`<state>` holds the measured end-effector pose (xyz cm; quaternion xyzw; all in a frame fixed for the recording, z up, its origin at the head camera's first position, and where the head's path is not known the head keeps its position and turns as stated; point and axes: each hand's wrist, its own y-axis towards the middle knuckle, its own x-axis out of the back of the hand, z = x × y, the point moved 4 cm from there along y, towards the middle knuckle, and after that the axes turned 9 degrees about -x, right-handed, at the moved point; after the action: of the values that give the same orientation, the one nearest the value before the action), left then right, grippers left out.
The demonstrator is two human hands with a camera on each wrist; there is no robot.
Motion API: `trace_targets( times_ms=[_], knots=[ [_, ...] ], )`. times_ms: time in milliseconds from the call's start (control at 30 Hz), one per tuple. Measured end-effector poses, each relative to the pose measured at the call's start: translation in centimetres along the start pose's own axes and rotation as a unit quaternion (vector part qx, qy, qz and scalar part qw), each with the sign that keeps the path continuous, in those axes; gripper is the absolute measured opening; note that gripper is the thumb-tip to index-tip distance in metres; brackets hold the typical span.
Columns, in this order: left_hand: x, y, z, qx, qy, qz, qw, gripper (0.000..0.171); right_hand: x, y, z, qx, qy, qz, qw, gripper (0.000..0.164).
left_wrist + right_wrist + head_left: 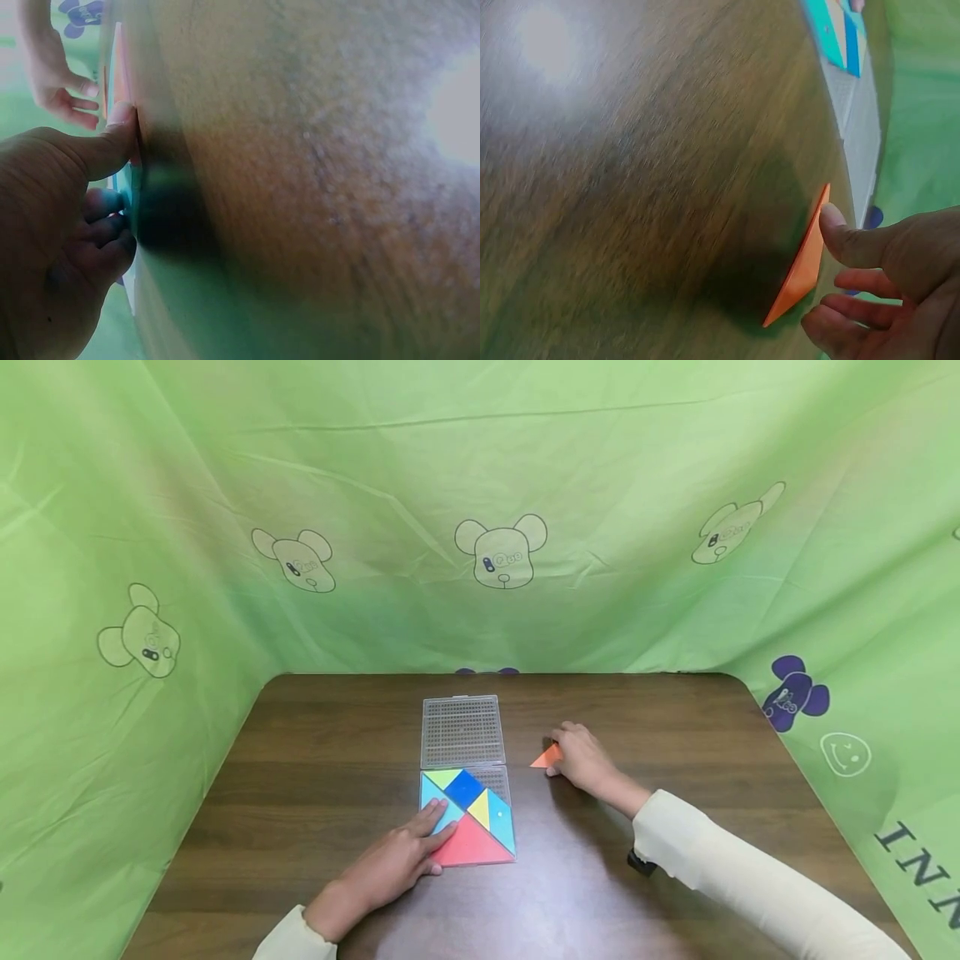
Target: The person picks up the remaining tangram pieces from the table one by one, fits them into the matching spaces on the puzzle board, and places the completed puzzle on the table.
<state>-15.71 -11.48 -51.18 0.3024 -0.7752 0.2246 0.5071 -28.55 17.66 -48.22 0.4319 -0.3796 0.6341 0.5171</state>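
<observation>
A clear hinged case (462,732) lies opened out, its near half filled with flat tangram pieces. These are a red triangle (472,845), a dark blue square (464,789), a yellow triangle (480,811), a lime green triangle (442,777) and light blue pieces (501,825). Resting on the left side of the pieces is my left hand (397,860), its fingers over the light blue triangle and its thumb by the near edge. To the right of the case, my right hand (583,760) pinches an orange triangle (802,270) between thumb and fingers, close over the table.
The brown wooden table (322,735) has rounded far corners. Green cloth (375,460) printed with bear heads hangs around its back and sides. Under the right sleeve (720,852) shows a black wrist strap (641,862). The case's raised-grid lid half points away from me.
</observation>
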Motion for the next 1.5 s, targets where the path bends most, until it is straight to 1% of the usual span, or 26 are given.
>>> trace_targets(
  times_ms=[33, 100, 133, 233, 333, 400, 567, 633, 767, 867, 1000, 1100, 1267, 1367, 1500],
  knots=[
    [0.0, 0.0, 0.0, 0.001, -0.001, 0.001, 1.0000, 0.065, 0.0, 0.0, -0.1, 0.004, -0.002, 0.002, 1.000, 0.056],
    [-0.1, 0.0, 0.0, 0.003, -0.001, 0.004, 1.0000, 0.065, -0.1, 0.0, -0.1, 0.021, -0.011, -0.005, 1.000, 0.047],
    [-0.1, 0.0, 0.1, 0.003, -0.001, 0.004, 1.0000, 0.065, -0.1, -0.1, -0.1, 0.033, -0.016, -0.011, 0.999, 0.042],
    [-0.2, 0.0, 0.1, 0.003, -0.001, 0.005, 1.0000, 0.065, -0.2, -0.3, -0.2, 0.065, -0.035, -0.036, 0.997, 0.032],
    [-0.2, 0.0, 0.1, -0.001, 0.002, 0.002, 1.0000, 0.065, -0.3, -0.4, -0.3, 0.077, -0.048, -0.049, 0.995, 0.030],
    [-0.2, 0.0, 0.1, -0.005, 0.004, -0.001, 1.0000, 0.065, -0.3, -0.5, -0.3, 0.077, -0.050, -0.051, 0.994, 0.031],
    [-0.1, -0.1, 0.1, -0.010, 0.008, -0.005, 0.9999, 0.064, -0.2, -0.1, -0.5, 0.058, -0.046, -0.051, 0.996, 0.031],
    [-0.1, -0.1, 0.1, -0.010, 0.008, -0.004, 0.9999, 0.064, -0.2, 0.1, -0.7, 0.045, -0.038, -0.038, 0.997, 0.032],
    [-0.1, -0.1, 0.1, -0.004, 0.005, 0.004, 1.0000, 0.065, -0.2, 0.5, -0.9, 0.018, -0.015, 0.002, 1.000, 0.034],
    [-0.1, -0.1, 0.1, 0.003, 0.001, 0.010, 0.9999, 0.065, -0.1, 0.8, -1.2, 0.016, -0.002, 0.023, 1.000, 0.029],
    [-0.2, -0.1, 0.1, 0.004, 0.000, 0.009, 0.9999, 0.064, 0.4, 1.0, -1.6, 0.031, 0.015, 0.028, 0.999, 0.028],
    [-0.2, -0.2, 0.1, 0.001, 0.001, 0.006, 1.0000, 0.064, 1.0, 1.1, -1.9, 0.036, 0.025, 0.020, 0.999, 0.027],
    [-0.1, -0.3, 0.0, -0.002, 0.003, 0.001, 1.0000, 0.064, 2.1, 1.2, -2.3, 0.036, 0.027, -0.011, 0.999, 0.027],
    [-0.1, -0.3, 0.0, -0.003, 0.004, -0.001, 1.0000, 0.064, 2.6, 1.3, -2.5, 0.031, 0.047, -0.025, 0.998, 0.025],
    [0.0, -0.2, -0.1, -0.009, 0.007, -0.004, 0.9999, 0.064, 3.3, 1.4, -2.5, 0.036, 0.086, -0.044, 0.995, 0.023]
  ],
)
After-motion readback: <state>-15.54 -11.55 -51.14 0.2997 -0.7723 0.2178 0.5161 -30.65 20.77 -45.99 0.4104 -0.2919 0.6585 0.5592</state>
